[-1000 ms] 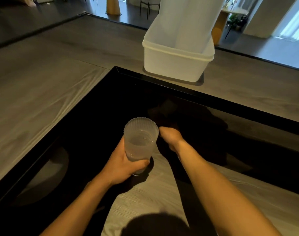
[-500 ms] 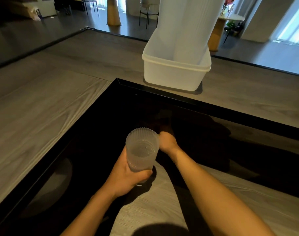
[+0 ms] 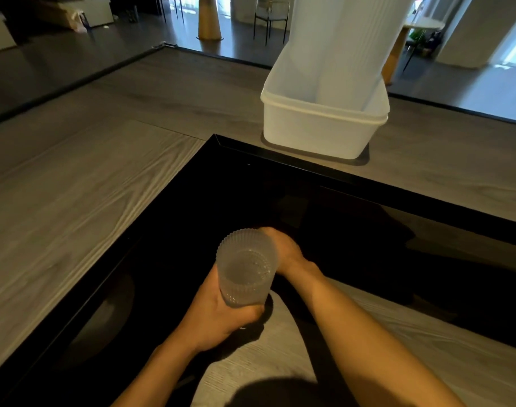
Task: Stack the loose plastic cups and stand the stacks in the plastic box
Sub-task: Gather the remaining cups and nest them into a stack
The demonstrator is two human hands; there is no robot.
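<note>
The left hand [image 3: 218, 312] curls its fingers round a ribbed, frosted plastic cup [image 3: 246, 268], upright above a glossy black panel [image 3: 192, 215] set in the grey wood-grain table [image 3: 74, 186]. The right hand [image 3: 286, 254] sits just behind the cup, which hides its fingers, so I cannot tell their state. Beyond the panel, a white rectangular box [image 3: 315, 133] holds tall ribbed stacks [image 3: 339, 45].

We look down on a grey wood-grain surface [image 3: 89, 186] that runs off to the left and far edges. Set into it is a glossy black panel [image 3: 192, 230] with a thin raised border, its far-left corner pointing towards the middle of the surface. On the wood just past the panel's far edge stands a white plastic box [image 3: 315, 133], upright, its shadow touching the border. A paler wood-grain patch shows at the near edge.
</note>
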